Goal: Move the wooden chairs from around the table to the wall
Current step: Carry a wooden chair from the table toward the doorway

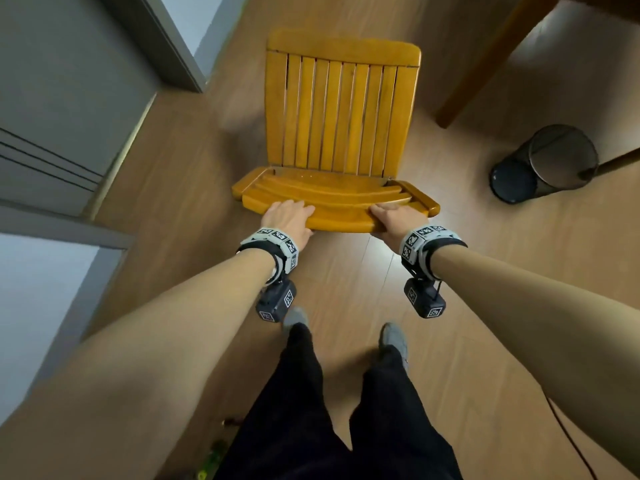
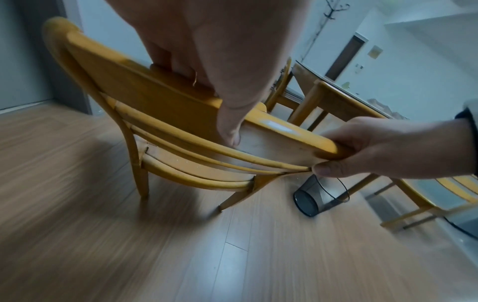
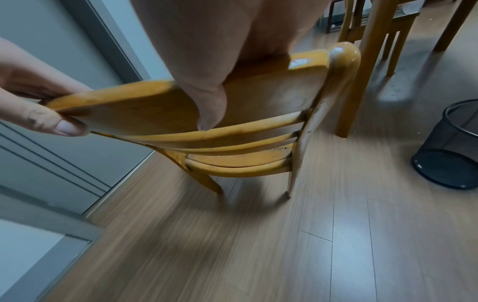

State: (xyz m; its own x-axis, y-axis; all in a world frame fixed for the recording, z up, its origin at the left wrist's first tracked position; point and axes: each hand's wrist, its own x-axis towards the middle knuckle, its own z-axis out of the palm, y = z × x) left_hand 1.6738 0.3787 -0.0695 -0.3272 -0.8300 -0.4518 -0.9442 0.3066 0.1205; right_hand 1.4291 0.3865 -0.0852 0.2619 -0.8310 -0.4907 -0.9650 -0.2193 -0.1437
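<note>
A yellow wooden chair [image 1: 341, 112] with a slatted seat stands on the wood floor in front of me, its back toward me. My left hand [image 1: 289, 216] grips the left part of the top rail [image 2: 165, 96], fingers over the top and thumb behind. My right hand [image 1: 393, 216] grips the right part of the same rail [image 3: 274, 85] the same way. In the left wrist view the right hand [image 2: 362, 147] pinches the rail's end. The left hand [image 3: 38, 102] shows in the right wrist view too. The chair legs [image 3: 214, 183] look close to the floor; contact is blurred.
A grey wall with a door frame [image 1: 69, 98] runs along the left. The wooden table's leg [image 1: 485, 64] stands at the upper right, with another chair [image 2: 282, 87] beyond it. A black mesh bin [image 1: 545, 162] stands on the floor at the right. My feet [image 1: 391, 337] are below.
</note>
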